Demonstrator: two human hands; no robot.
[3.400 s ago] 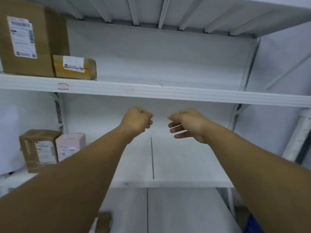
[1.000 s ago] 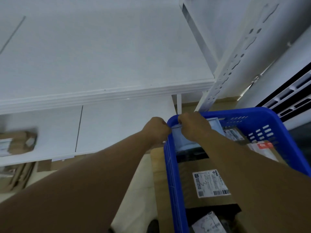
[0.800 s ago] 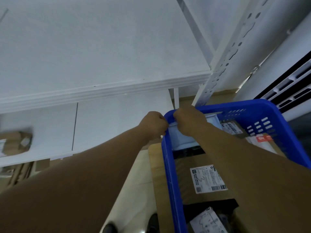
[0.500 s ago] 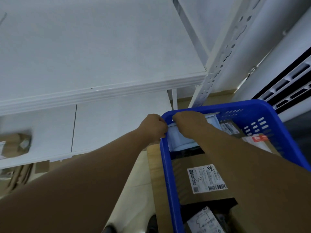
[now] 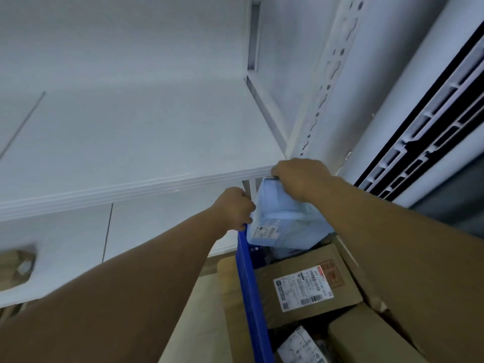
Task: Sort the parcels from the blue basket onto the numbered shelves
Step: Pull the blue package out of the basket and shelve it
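1 parcel (image 5: 280, 218) gripped by left hand (image 5: 234, 209), right hand (image 5: 301, 178); boxes (image 5: 303, 289) in basket (image 5: 250, 284).

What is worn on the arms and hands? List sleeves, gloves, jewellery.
Nothing is visibly worn. The left hand and right hand are bare: no gloves, rings or watch. No sleeves or wristbands show along either arm.

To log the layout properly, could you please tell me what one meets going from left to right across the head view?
A cardboard parcel on the lower shelf, left hand, light blue parcel, black slatted grille. The right hand sits over that parcel, so I leave it out.
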